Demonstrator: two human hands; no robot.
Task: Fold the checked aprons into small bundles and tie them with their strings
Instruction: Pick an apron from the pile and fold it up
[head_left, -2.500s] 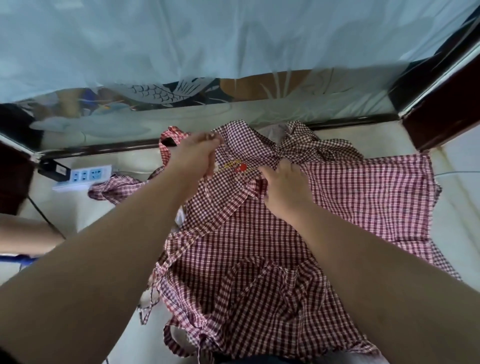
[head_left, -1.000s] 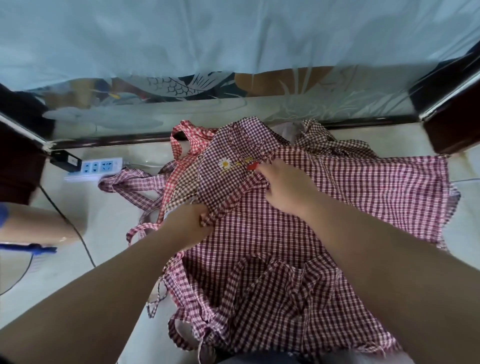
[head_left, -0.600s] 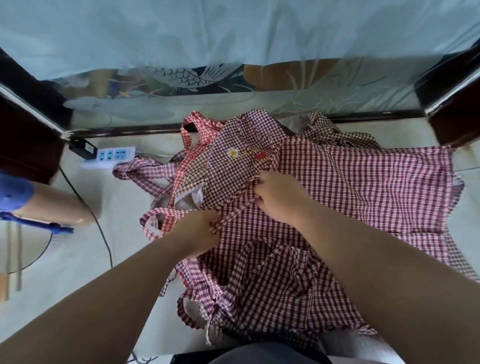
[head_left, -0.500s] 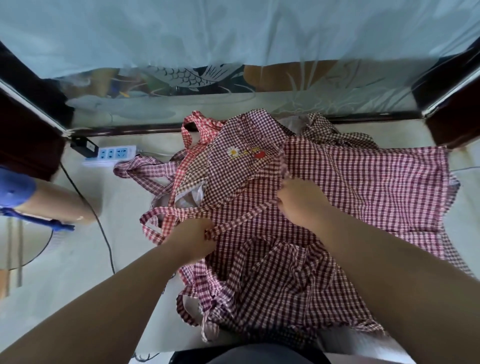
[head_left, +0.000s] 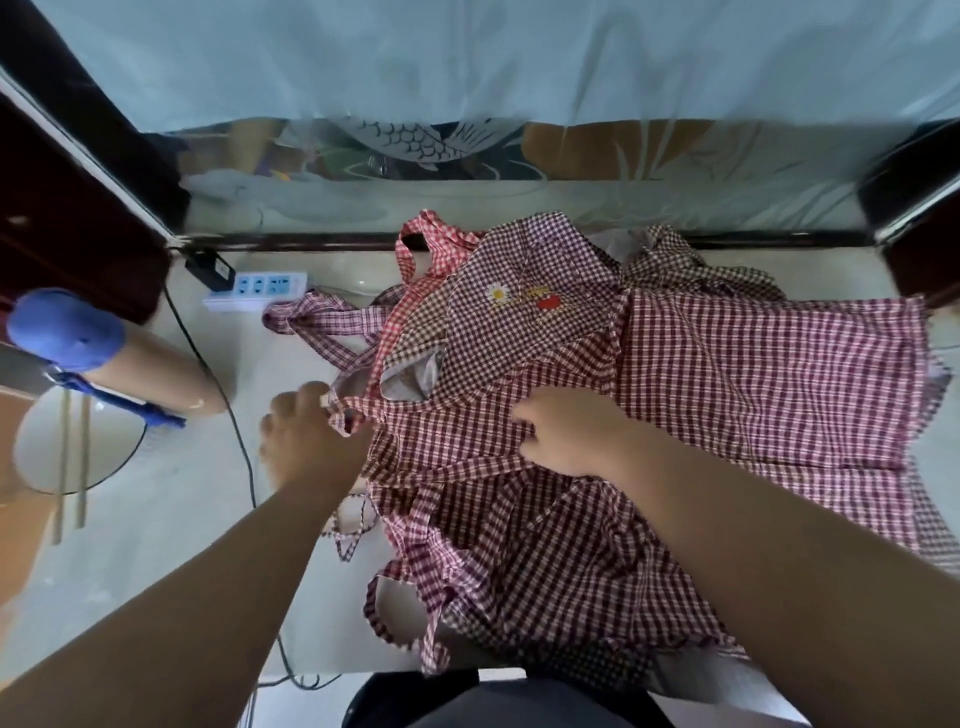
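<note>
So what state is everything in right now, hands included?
Top apron, spread out, not folded or tied.
Apron string, pulled out sideways, not tied.
Left hand, pinches that string.
Right hand, rests on that apron; grip unclear.
Power strip, black adapter plugged in.

There is one power strip (head_left: 254, 292), carrying three blue sockets (head_left: 260, 285) and one black plug (head_left: 210, 267) at its left end. To the right of the power strip is one heap of checked aprons (head_left: 727, 389). Four check patterns can be told apart in it, though the overlaps may hide more. The dark small-checked apron (head_left: 519, 348) bears one daisy (head_left: 497, 292) and one red motif (head_left: 548, 303). Below and right of the power strip are two hands, one left hand (head_left: 304, 441) and one right hand (head_left: 571, 431), with one strap (head_left: 436, 410) stretched between them. One dark cable (head_left: 228, 410) trails below the power strip. Below and left of it is one round pale dish (head_left: 36, 457) crossed by two thin sticks (head_left: 83, 457).
</note>
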